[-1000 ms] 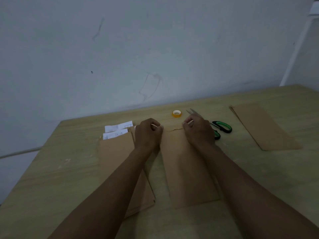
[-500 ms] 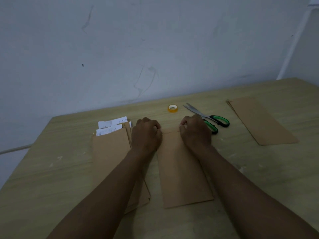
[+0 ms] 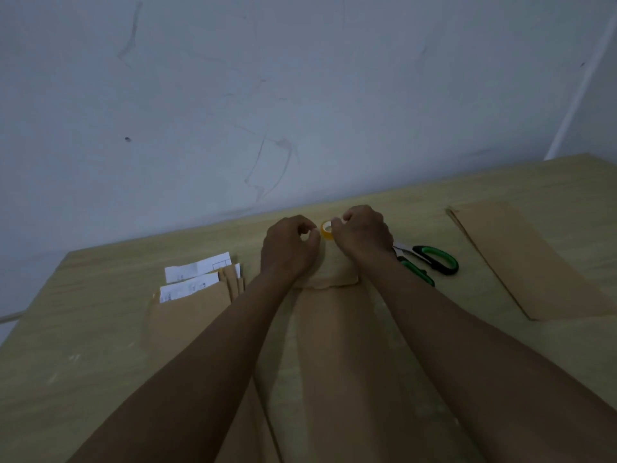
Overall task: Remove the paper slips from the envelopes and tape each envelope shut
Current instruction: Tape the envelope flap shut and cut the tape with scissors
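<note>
the brown paper envelope lies mid-table between the forearms, right hand pinching the small yellow tape roll near the far edge, left hand curled narrow beside it, so pulled tape may likely twist and stick to itself

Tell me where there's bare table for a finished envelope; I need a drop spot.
Bare table lies left of the envelope stack, and between scissors and right envelopes. It is crowded around both hands, left and right, at the tape roll.
</note>
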